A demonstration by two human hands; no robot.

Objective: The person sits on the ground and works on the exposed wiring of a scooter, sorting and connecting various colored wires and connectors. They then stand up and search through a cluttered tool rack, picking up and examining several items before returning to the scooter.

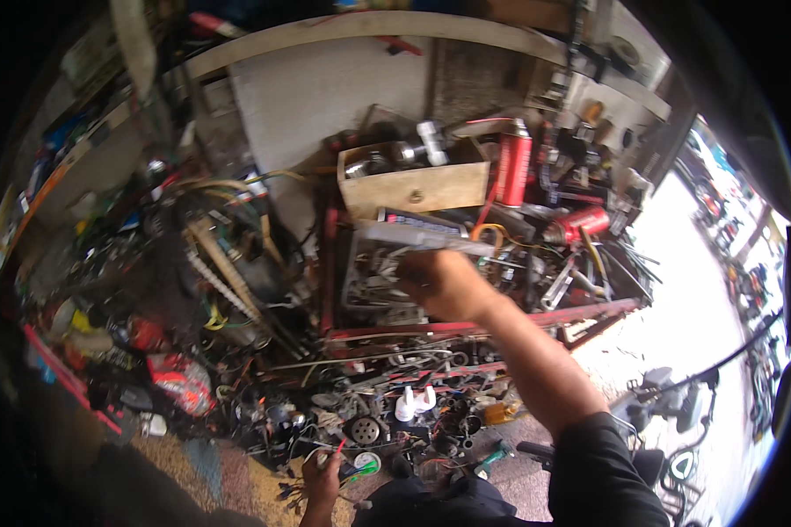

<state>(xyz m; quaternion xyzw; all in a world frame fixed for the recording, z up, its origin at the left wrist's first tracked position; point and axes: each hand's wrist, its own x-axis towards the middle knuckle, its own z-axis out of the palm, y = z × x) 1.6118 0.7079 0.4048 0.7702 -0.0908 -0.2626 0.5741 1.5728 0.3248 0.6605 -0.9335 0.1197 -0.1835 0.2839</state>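
Observation:
My right hand (446,285) reaches over a grey tray (353,279) of small metal parts, inside a red-framed rack. Its fingers point down toward the parts and are smeared by motion, so whether they grip anything is unclear. Low in the view, my left hand (322,474) is closed around a thin thing with a red tip (340,446); its kind does not show. Dark cables (292,494) hang beside this hand. A green piece (360,471) and a round white-topped thing (367,462) are just right of it.
Behind the tray stands a wooden drawer (413,191) holding metal parts. Right of it are an upright red spray can (513,164) and a lying red can (578,226). Wrenches (561,283) lie in the rack. A white fitting (415,404) sits among dark parts below.

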